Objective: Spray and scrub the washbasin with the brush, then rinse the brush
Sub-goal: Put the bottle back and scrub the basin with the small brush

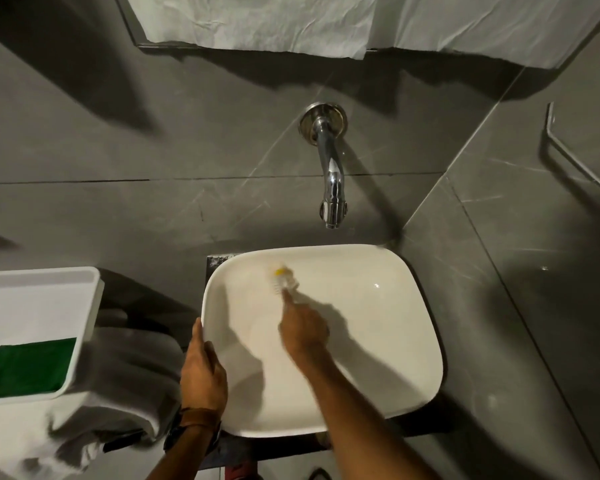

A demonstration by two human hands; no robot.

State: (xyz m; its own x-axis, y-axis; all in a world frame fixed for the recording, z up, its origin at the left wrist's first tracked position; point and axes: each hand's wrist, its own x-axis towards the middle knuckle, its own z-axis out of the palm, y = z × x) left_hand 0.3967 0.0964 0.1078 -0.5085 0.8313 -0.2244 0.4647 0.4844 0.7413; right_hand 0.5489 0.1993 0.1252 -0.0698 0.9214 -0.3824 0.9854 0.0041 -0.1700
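A white rounded-square washbasin [395, 327] sits against the grey tiled wall. My right hand [303, 332] is inside the bowl, closed around the handle of a small brush [283, 280]. The brush's white bristles with a yellow spot press on the far left inner wall of the basin and look motion-blurred. My left hand [201, 372] rests on the basin's left rim, fingers curled over the edge. A chrome tap [331, 174] juts from the wall above the bowl; no water shows at its spout.
A white plastic tray [80, 306] holding a green scouring pad [28, 368] stands at the left, on top of crumpled grey-white towels [129, 375]. A chrome towel rail [579, 154] is on the right wall. White paper [291, 22] covers the mirror above.
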